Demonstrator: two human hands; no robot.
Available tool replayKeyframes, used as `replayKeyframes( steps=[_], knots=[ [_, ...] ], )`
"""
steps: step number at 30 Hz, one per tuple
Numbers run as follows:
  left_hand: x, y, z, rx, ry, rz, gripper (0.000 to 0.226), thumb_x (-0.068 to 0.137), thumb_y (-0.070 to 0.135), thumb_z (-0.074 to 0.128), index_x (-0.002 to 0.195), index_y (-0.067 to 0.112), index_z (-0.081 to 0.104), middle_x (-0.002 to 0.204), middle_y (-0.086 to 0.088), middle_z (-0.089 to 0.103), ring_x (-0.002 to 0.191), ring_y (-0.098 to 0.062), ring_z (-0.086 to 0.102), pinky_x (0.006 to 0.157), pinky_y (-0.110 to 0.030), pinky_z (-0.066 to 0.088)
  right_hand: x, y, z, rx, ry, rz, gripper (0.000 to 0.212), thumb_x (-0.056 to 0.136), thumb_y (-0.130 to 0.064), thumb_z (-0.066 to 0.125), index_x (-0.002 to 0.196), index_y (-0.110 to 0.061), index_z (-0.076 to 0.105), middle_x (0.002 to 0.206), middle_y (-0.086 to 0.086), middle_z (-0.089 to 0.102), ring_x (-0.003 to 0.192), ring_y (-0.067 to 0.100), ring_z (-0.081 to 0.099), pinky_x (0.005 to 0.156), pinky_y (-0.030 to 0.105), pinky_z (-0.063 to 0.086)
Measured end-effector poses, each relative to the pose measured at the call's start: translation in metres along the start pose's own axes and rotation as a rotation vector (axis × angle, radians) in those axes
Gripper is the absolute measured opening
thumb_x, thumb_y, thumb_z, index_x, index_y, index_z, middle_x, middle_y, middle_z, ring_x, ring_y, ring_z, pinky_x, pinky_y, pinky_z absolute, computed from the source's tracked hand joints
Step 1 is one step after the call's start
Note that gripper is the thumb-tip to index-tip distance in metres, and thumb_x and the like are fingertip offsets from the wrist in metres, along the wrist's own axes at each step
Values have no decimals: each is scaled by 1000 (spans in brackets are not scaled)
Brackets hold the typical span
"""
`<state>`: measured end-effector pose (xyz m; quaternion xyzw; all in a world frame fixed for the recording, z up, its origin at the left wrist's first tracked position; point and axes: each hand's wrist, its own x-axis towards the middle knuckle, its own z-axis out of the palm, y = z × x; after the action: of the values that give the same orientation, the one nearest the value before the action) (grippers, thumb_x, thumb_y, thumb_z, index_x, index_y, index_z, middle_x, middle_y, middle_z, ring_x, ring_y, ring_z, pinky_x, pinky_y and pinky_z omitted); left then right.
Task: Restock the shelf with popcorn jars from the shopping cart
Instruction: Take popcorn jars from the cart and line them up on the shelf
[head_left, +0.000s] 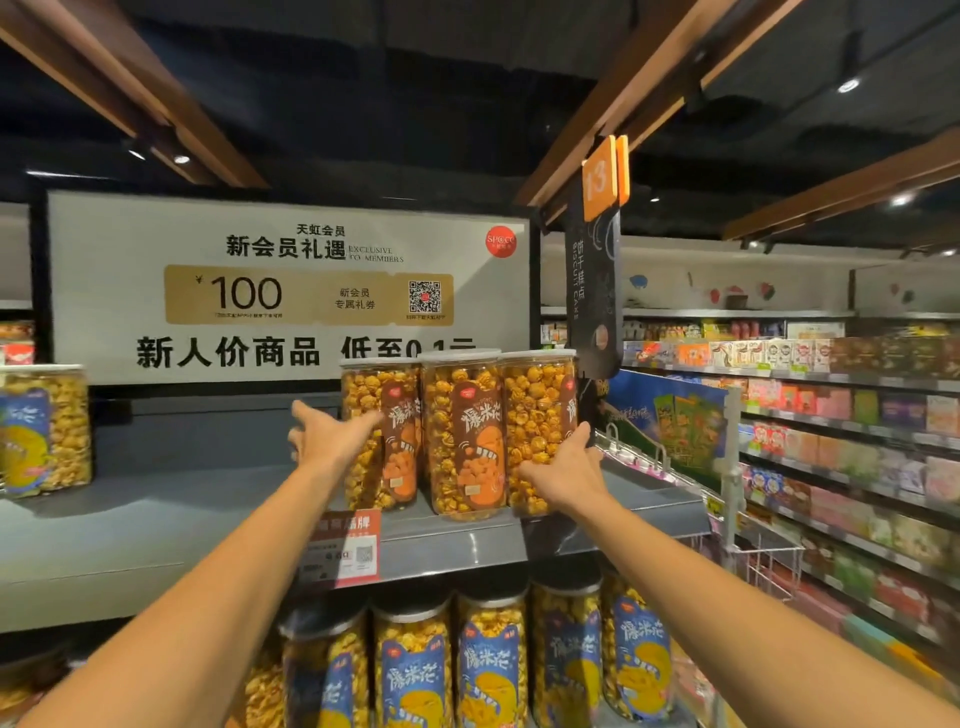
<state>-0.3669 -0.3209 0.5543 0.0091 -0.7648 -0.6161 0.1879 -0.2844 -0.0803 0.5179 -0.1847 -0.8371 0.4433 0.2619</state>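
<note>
Three clear popcorn jars with brown labels stand side by side on the grey top shelf (467, 540): a left jar (395, 441), a middle jar (465, 436) and a right jar (537, 415). My left hand (324, 436) lies flat against the left jar's left side, fingers spread. My right hand (563, 475) presses on the right jar's lower right side. Both arms reach forward, flanking the row. Neither hand wraps around a jar. The shopping cart is out of view.
Blue-labelled popcorn jars (488, 660) fill the shelf below, and one more (44, 431) stands at the far left of the top shelf. A price tag (345, 551) hangs on the shelf edge. A wire rack (769, 561) and snack shelves (852, 441) run along the right.
</note>
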Motion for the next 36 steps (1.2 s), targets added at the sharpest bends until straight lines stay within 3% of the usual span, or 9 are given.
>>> replayKeyframes(
  steps=[3, 5, 9, 15, 18, 22, 27, 32, 36],
  knots=[
    [19, -17, 4, 50, -182, -45, 130, 69, 26, 90, 157, 11, -4, 160, -22, 23, 146, -41, 28, 118, -56, 26, -17, -4, -1, -20, 193, -177, 105, 82, -30, 75, 157, -23, 1, 149, 14, 26, 136, 33, 36, 109, 49, 40],
    [23, -24, 12, 117, -240, -38, 109, 61, 32, 94, 147, 5, 32, 144, -21, 49, 132, -37, 50, 109, -52, 41, -33, -11, 4, -109, 368, -499, 77, 84, -29, 72, 148, -28, 28, 138, 2, 36, 124, 19, 43, 103, 38, 46],
    [46, -43, 27, 291, -276, 37, 118, 18, 81, 78, 111, 10, 63, 116, -13, 66, 106, -31, 65, 94, -48, 54, -55, -36, 36, -425, 79, -808, 57, 97, -37, 58, 149, -39, 33, 117, -1, 50, 90, 15, 60, 76, 32, 57],
    [46, -36, 24, 354, -373, 63, 132, 27, 82, 80, 133, 9, 50, 132, -16, 59, 119, -35, 59, 98, -50, 52, -51, -43, 64, -744, 20, -671, 57, 104, -37, 47, 154, -42, 20, 102, 7, 69, 89, 28, 66, 70, 37, 46],
    [2, -14, 12, 432, -251, 124, 133, 60, 65, 83, 155, 7, 9, 156, -25, 24, 141, -44, 31, 113, -58, 34, -47, -36, 67, -762, 9, -632, 65, 100, -36, 52, 153, -45, 16, 105, 8, 68, 91, 29, 67, 78, 40, 54],
    [-40, 2, 4, 480, -13, 767, 55, 85, 34, 69, 132, 16, 46, 128, -8, 50, 119, -27, 48, 98, -44, 43, -43, -43, 54, -568, -224, -556, 59, 96, -24, 53, 151, -34, 37, 85, -3, 62, 71, 15, 61, 72, 38, 58],
    [-74, 13, 15, 689, -580, 777, 17, 86, 14, 63, 102, 18, 67, 98, -2, 70, 89, -20, 67, 81, -40, 59, -51, -44, 24, -584, -263, -546, 22, 91, -12, 63, 110, -11, 73, 91, 0, 66, 83, 18, 65, 73, 29, 52],
    [-132, 9, 66, 599, -773, 863, 13, 80, 20, 70, 88, 10, 68, 84, -6, 68, 87, -25, 65, 75, -37, 52, -82, 15, -31, -645, -142, -448, 7, 85, -21, 64, 86, -15, 67, 84, 7, 63, 81, 23, 56, 72, 28, 40],
    [-227, -26, 146, 580, -1100, 836, 26, 81, 22, 66, 99, 5, 74, 99, -21, 72, 98, -32, 68, 76, -36, 48, -142, 110, -96, -769, -229, -103, 14, 77, -34, 62, 72, -21, 60, 80, 8, 63, 76, 22, 59, 67, 32, 45]
  ],
)
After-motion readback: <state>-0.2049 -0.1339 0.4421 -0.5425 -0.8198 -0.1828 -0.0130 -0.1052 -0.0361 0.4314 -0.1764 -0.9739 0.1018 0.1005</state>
